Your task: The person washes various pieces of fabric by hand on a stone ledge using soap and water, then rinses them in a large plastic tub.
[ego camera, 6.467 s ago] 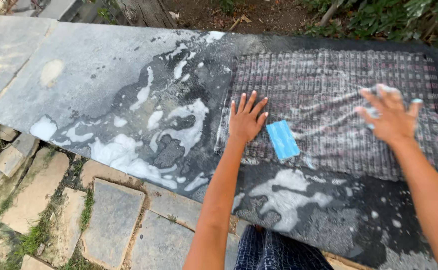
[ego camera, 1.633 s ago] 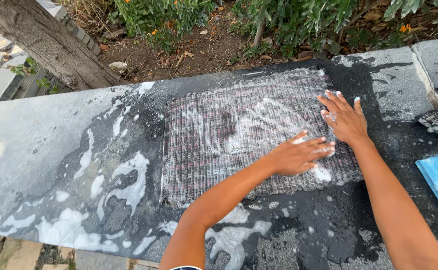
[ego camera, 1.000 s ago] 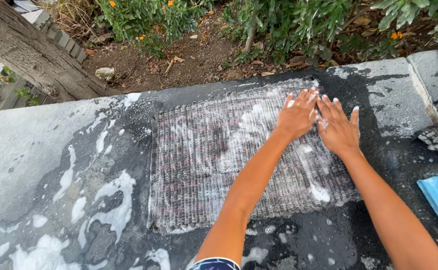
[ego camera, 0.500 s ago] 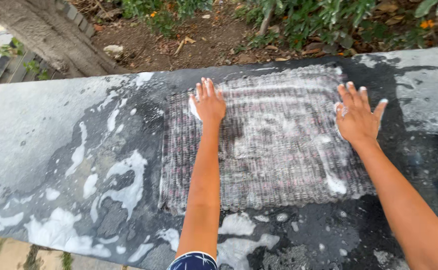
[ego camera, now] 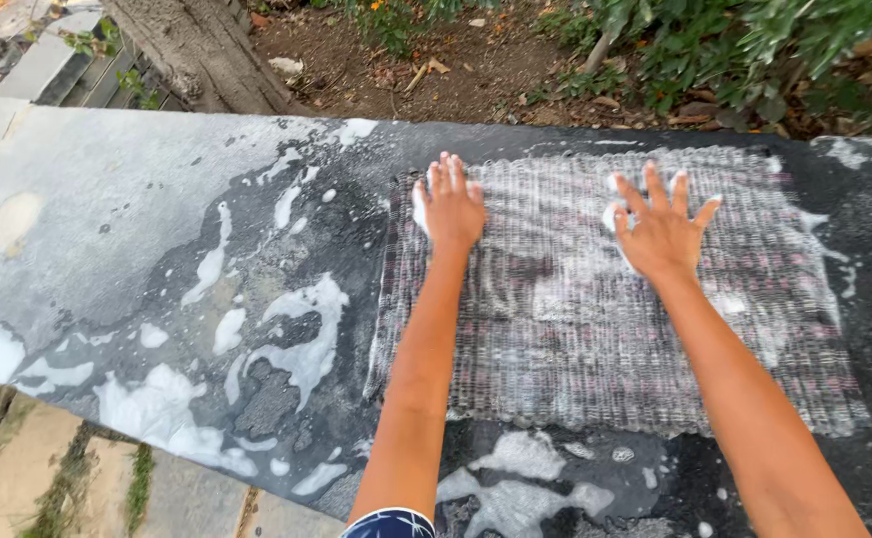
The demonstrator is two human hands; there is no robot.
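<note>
suds cover the woven mat (ego camera: 595, 329) that lies flat under both our hands on the wet grey stone slab (ego camera: 117, 209). our left hand (ego camera: 452, 204) presses palm down on the mat's far left corner, fingers held close together and pointing away from us, with a dab of white foam just beside the thumb. our right hand (ego camera: 661, 229) rests flat on the mat too, well to the right of the left one, its fingers spread wide and foam clinging at the fingertips and along the thumb side. neither hand grips anything; both lie open against the fabric. the mat is grey with faint pink and dark stripes, soaked, and it stretches from just left of the left hand to well past the right hand, its near edge lying toward us below both wrists. patches of white foam (ego camera: 301, 339) sit on the slab to the left of the left hand and more lies near our forearms at the mat's near edge. beyond the fingertips of both hands, past the slab's far edge, we see bare soil (ego camera: 456, 75) with dry leaves, green shrubs (ego camera: 745, 40) beyond the right hand and a tree trunk (ego camera: 202, 45) off beyond the left hand
</note>
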